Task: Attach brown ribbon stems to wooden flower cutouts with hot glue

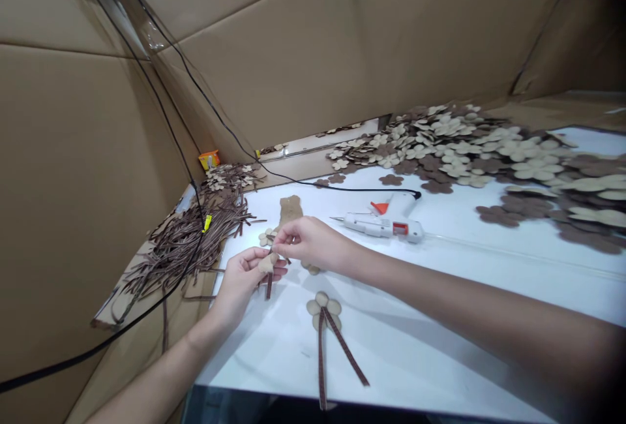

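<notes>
Fingers and thumb of my left hand (237, 284) are closed on a small beige flower piece (267, 263). A brown stitched strip (269, 287) hangs below it. My right hand (313, 241) meets the left one from above, thumb and fingertips pinched on a dark brown strip at the flower's upper edge; the exact contact is partly hidden. Just behind the hands lies a beige flower (265, 237), and another flower (311, 269) is mostly covered by my right hand. Nearer to me, a padded beige flower (321, 299) lies with two brown strips spread in a V.
A white glue gun (384, 224) with black cord (337, 188) lies beyond my right forearm. Brown strips (195, 235) are heaped at left, beige and brown flowers (454, 143) at back right. A tan scrap (290, 207) rests on the white board (415, 352). Cardboard walls (293, 52) surround it.
</notes>
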Tool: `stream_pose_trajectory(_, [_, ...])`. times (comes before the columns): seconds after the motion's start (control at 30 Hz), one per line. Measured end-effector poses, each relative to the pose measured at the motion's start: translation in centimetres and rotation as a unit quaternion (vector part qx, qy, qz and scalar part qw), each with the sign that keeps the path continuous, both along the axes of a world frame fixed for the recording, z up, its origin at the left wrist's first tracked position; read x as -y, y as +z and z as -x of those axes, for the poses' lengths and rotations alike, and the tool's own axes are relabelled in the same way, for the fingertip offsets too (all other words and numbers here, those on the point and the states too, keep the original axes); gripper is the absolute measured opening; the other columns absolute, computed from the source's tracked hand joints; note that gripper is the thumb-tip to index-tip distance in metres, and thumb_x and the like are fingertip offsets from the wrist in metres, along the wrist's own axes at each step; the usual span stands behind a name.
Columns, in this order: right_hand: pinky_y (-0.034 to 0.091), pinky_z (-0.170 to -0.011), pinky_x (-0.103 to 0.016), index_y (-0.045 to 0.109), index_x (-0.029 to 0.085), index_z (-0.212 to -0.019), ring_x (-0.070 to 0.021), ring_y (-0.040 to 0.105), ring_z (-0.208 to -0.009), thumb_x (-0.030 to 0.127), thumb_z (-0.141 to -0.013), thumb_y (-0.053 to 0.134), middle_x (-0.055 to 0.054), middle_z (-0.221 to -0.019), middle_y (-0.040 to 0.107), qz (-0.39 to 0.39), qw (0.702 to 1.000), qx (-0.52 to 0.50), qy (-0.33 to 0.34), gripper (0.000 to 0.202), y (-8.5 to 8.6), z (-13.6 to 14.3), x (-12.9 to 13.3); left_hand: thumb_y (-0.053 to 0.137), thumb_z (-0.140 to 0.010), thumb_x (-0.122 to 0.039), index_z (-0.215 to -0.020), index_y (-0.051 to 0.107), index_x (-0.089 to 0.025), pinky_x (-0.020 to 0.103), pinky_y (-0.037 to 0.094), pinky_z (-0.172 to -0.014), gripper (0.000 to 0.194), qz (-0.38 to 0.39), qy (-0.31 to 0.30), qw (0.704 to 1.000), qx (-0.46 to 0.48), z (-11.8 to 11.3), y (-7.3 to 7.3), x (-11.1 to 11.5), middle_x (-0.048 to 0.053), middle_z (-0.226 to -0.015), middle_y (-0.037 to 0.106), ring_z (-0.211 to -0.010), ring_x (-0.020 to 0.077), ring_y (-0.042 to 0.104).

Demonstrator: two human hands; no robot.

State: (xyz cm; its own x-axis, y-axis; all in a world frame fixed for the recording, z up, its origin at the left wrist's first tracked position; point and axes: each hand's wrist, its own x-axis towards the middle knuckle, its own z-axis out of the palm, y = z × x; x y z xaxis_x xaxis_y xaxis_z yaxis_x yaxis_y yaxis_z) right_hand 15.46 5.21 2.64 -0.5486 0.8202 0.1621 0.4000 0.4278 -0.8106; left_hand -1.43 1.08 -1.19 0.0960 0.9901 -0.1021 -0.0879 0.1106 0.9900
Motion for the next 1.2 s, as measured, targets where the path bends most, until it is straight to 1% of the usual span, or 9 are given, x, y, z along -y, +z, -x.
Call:
stream_pose_trajectory(0.3, [0.033, -0.045, -0.018, 0.067, 0.014, -0.074, -0.0091, 0.05, -0.053, 0.024, -0.073, 0.051, -0.001, -0.064, 0.064, 0.029, 0.999, -0.022, -0.01, 0.019, -0.1, 0.2, 0.2, 0.066, -0.075, -0.037, -0.077, 0.063, -0.013, 0.024, 0.049, -0.067, 0.024, -0.045, 0.011, 0.997, -0.062, -0.1, 0.3, 0.4, 0.006, -0.074, 0.07, -0.068, 0.0157, 0.065])
stream_pose_trajectory(0.47, [0.032, -0.043, -0.018, 0.066, 0.014, -0.075, -0.0088, 0.048, -0.05, 0.028, -0.074, 0.05, 0.0, -0.063, 0.062, 0.032, 0.999, -0.036, -0.021, 0.021, -0.5, 0.2, 0.3, 0.066, -0.075, -0.039, -0.077, 0.06, -0.014, 0.027, 0.05, -0.071, 0.026, -0.036, 0.002, 0.999, -0.024, -0.4, 0.4, 0.4, 0.006, -0.076, 0.07, -0.072, 0.0176, 0.066])
stream_pose_trajectory(0.67, [0.038, -0.052, -0.02, 0.066, 0.013, -0.076, -0.0115, 0.055, -0.062, 0.028, -0.075, 0.052, -0.003, -0.07, 0.065, 0.019, 0.998, -0.047, -0.028, 0.02, -1.4, 0.6, 0.0, 0.069, -0.072, -0.037, -0.074, 0.058, -0.013, 0.024, 0.049, -0.064, 0.027, -0.004, -0.009, 1.0, 0.024, -0.6, 0.5, 0.4, 0.006, -0.072, 0.069, -0.065, 0.0152, 0.065])
stream_pose_trajectory(0.8, [0.042, -0.057, -0.022, 0.065, 0.015, -0.091, -0.013, 0.057, -0.065, 0.024, -0.08, 0.046, -0.003, -0.078, 0.067, -0.001, 0.999, -0.037, -0.019, 0.024, -0.4, 0.1, -0.3, 0.069, -0.073, -0.035, -0.075, 0.058, -0.013, 0.022, 0.049, -0.064, 0.024, -0.012, -0.002, 1.0, 0.023, -0.5, 0.5, 0.4, 0.004, -0.071, 0.068, -0.062, 0.0124, 0.063])
stream_pose_trajectory(0.9, [0.043, -0.075, -0.029, 0.054, 0.018, -0.117, -0.0168, 0.057, -0.088, 0.008, -0.077, 0.04, -0.006, -0.104, 0.063, -0.099, 0.994, 0.02, 0.049, 0.044, 1.3, -1.7, -0.5, 0.069, -0.073, -0.034, -0.073, 0.059, -0.013, 0.021, 0.048, -0.063, 0.023, -0.014, -0.002, 1.0, 0.019, -0.1, 0.4, 0.3, 0.004, -0.072, 0.069, -0.062, 0.0116, 0.063])
stream_pose_trajectory(0.97, [0.04, -0.089, -0.032, 0.047, 0.017, -0.126, -0.0191, 0.05, -0.108, 0.0, -0.071, 0.041, -0.009, -0.12, 0.055, -0.158, 0.969, 0.098, 0.161, 0.058, 2.3, -3.1, -0.6, 0.069, -0.073, -0.034, -0.072, 0.059, -0.013, 0.02, 0.047, -0.061, 0.024, -0.016, -0.01, 1.0, 0.017, 0.0, 0.3, 0.2, 0.005, -0.071, 0.069, -0.06, 0.0114, 0.062])
stream_pose_trajectory(1.03, [0.036, -0.095, -0.033, 0.042, 0.015, -0.131, -0.0209, 0.043, -0.119, -0.001, -0.068, 0.044, -0.012, -0.128, 0.049, -0.172, 0.946, 0.171, 0.217, 0.064, 2.7, -4.3, -0.5, 0.07, -0.072, -0.035, -0.072, 0.059, -0.013, 0.02, 0.047, -0.059, 0.024, -0.014, -0.017, 1.0, 0.013, 0.1, 0.2, 0.2, 0.005, -0.07, 0.069, -0.059, 0.0117, 0.062])
stream_pose_trajectory(1.13, [0.042, -0.088, -0.034, 0.027, 0.021, -0.14, -0.025, 0.047, -0.116, 0.002, -0.068, 0.049, -0.014, -0.133, 0.044, -0.138, 0.93, 0.272, 0.204, 0.078, 2.4, -5.3, -0.3, 0.071, -0.07, -0.037, -0.071, 0.06, -0.013, 0.022, 0.047, -0.058, 0.026, -0.011, -0.023, 1.0, 0.009, 0.0, 0.1, 0.2, 0.005, -0.068, 0.068, -0.057, 0.0127, 0.062])
stream_pose_trajectory(1.2, [0.045, -0.078, -0.033, 0.018, 0.027, -0.143, -0.0266, 0.054, -0.107, 0.005, -0.068, 0.052, -0.014, -0.127, 0.048, -0.114, 0.921, 0.32, 0.19, 0.086, 1.9, -5.5, -0.2, 0.071, -0.07, -0.037, -0.071, 0.061, -0.013, 0.022, 0.046, -0.057, 0.026, -0.016, -0.027, 1.0, 0.004, 0.0, 0.1, 0.3, 0.005, -0.069, 0.069, -0.057, 0.0126, 0.062])
